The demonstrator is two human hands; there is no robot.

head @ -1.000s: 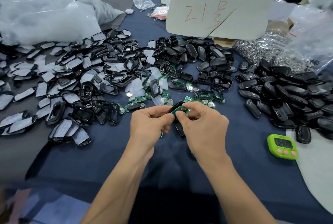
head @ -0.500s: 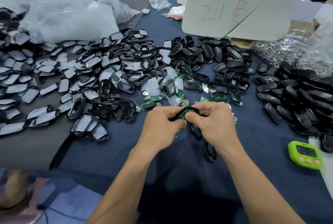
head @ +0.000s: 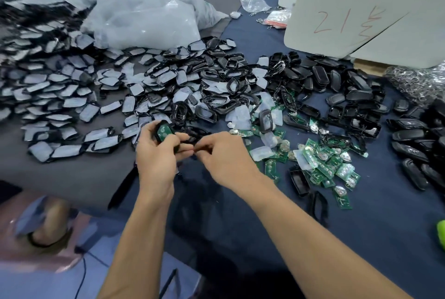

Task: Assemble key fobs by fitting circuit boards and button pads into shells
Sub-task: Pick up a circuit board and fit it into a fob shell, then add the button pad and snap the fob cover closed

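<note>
My left hand grips a black key fob shell with a green circuit board seated in it, held above the table's left centre. My right hand is just to its right, fingers curled with the fingertips close together at a dark blurred spot; what they pinch cannot be made out. Loose green circuit boards lie to the right of my hands. Translucent button pads and open black frames lie just beyond. A pile of black shells sits further right.
Wrapped fob parts cover the grey mat at left, behind them big plastic bags. A grey board marked in red stands at the back right. A bag of metal rings and a green timer sit at the right edge.
The view has swung left and the hands moved left with it. My hands have come apart: the left keeps the shell with the board, the right has drawn away to the right.
</note>
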